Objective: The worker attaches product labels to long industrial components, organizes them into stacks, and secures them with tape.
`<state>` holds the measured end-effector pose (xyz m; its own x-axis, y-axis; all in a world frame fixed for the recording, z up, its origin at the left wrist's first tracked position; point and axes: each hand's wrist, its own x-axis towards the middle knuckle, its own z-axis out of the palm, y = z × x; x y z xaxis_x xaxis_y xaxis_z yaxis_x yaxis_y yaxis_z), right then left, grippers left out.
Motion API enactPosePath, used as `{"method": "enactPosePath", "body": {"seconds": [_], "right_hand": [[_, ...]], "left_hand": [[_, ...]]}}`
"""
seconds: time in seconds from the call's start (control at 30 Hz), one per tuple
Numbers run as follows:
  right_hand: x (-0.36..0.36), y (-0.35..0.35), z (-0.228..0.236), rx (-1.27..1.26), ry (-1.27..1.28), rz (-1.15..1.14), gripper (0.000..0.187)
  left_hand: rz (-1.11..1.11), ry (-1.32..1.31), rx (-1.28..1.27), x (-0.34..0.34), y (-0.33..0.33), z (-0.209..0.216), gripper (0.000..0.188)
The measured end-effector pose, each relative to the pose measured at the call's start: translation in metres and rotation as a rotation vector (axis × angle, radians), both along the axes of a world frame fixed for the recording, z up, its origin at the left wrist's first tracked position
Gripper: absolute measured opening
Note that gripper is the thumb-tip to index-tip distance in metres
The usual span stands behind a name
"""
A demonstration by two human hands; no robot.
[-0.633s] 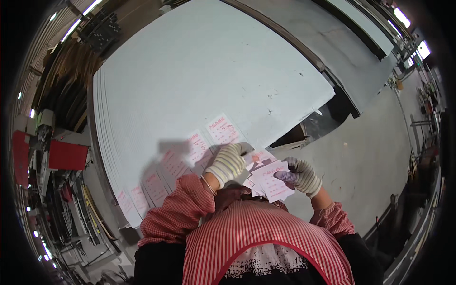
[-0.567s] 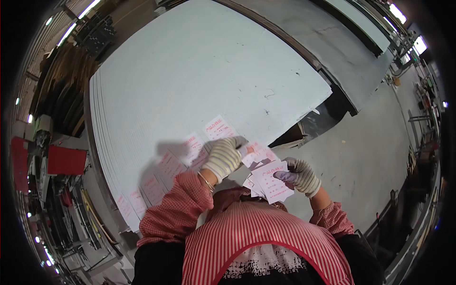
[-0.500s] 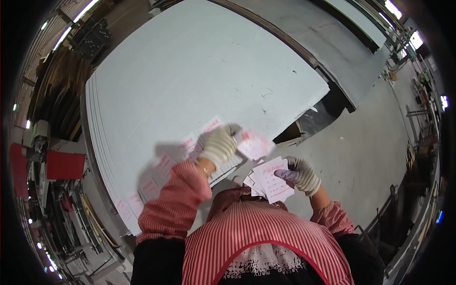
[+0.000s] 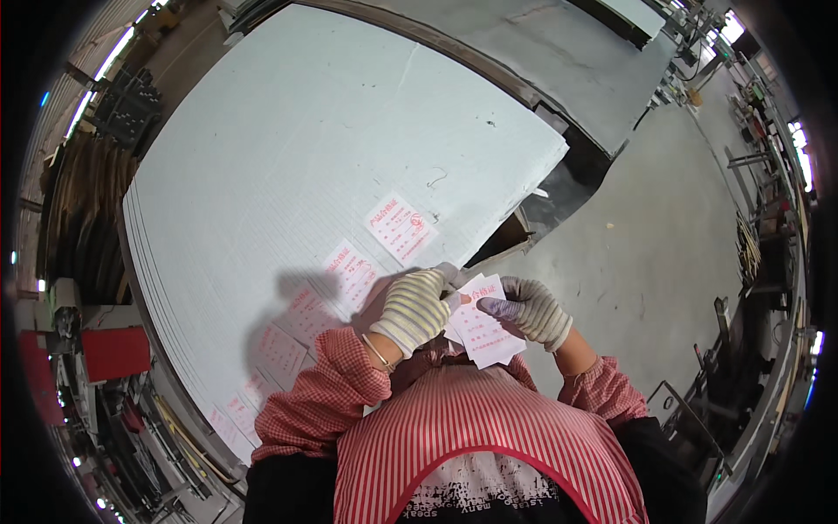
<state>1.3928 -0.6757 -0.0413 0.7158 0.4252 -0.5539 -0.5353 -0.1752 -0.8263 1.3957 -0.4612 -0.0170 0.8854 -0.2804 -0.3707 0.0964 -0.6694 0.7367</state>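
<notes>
My right hand (image 4: 534,316), in a striped knit glove with greyish fingertips, holds a small fanned stack of white paper slips (image 4: 491,336) with red print. Its thumb presses on the top slip. At the stack's left edge my left hand (image 4: 414,307), gloved the same way, has its fingertips pinched against the slips; how many it grips is hidden. Beside it on a large pale board (image 4: 288,148) lies a single printed slip (image 4: 400,229) with a red round mark. A row of similar slips (image 4: 351,272) runs from there to the near left, partly covered by my left forearm.
The board tops a stack of sheets whose layered edges show at the left. A dark gap with torn brown cardboard (image 4: 504,240) lies off its right edge. Grey floor (image 4: 646,227) spreads to the right. Red panels (image 4: 117,353) and racks stand at the left.
The slip my left hand carried now lies flat on the board at the row's far end. That hand has come to the stack in my right hand. The view has shifted slightly.
</notes>
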Motion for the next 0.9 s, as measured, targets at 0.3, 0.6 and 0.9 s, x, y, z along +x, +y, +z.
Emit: {"method": "enactPosePath", "body": {"seconds": [0.3, 0.6, 0.9], "right_hand": [[-0.005, -0.005, 0.024, 0.074, -0.028, 0.236, 0.036], [0.011, -0.012, 0.034, 0.095, 0.085, 0.347, 0.034], [0.004, -0.015, 0.092, 0.094, 0.044, 0.257, 0.037]], "left_hand": [[0.087, -0.329, 0.054, -0.035, 0.006, 0.008, 0.026], [0.642, -0.343, -0.115, -0.006, 0.055, 0.03, 0.021], [0.152, -0.348, 0.314, -0.03, -0.009, 0.095, 0.036]]}}
